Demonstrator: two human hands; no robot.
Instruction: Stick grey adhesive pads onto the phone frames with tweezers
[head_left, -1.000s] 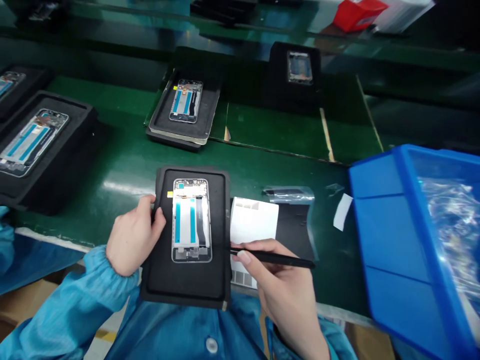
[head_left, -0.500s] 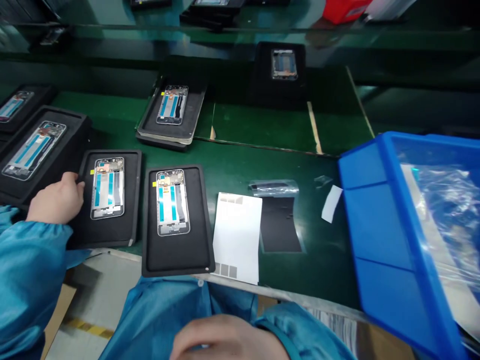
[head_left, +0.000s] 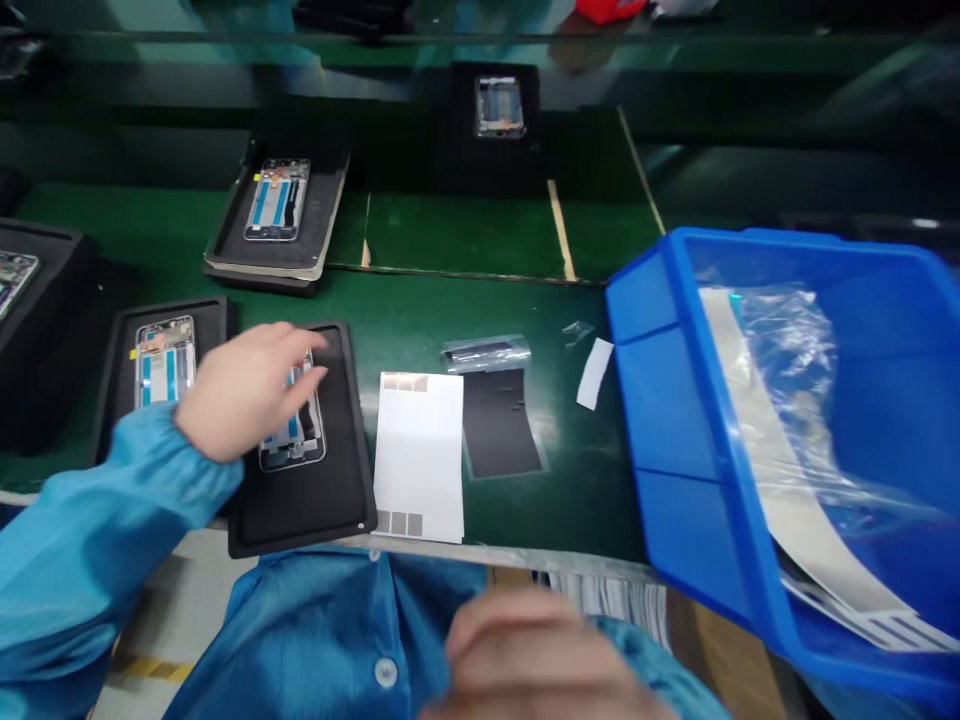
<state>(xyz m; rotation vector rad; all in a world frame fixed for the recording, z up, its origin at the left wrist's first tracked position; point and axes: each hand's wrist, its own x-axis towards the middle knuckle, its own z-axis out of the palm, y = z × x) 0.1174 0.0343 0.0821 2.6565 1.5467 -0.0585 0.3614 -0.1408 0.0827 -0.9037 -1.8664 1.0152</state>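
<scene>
My left hand (head_left: 244,392) is over an open phone chassis (head_left: 304,442) and partly hides it. The thumb and fingers are apart, with nothing between them; I cannot tell whether they touch the chassis. That chassis lies in a black foam tray (head_left: 300,515) at the table's front edge. Under my left wrist is a second black tray (head_left: 214,318), which holds another phone chassis (head_left: 163,358) with blue strips. My right hand (head_left: 540,660) hangs in front of my body, below the table edge. It is smeared by motion, so its fingers cannot be made out.
White label sheets (head_left: 418,450) lie right of the near tray, beside a black film sheet (head_left: 502,425). A small white strip (head_left: 595,374) is farther right. The blue bin (head_left: 679,480) holds clear plastic and pale strips. Another tray with a chassis (head_left: 277,200) stands behind.
My left hand has moved right, from the left tray's edge to above the near chassis, and its fingers have spread. My right hand has shifted right. The view has turned right.
</scene>
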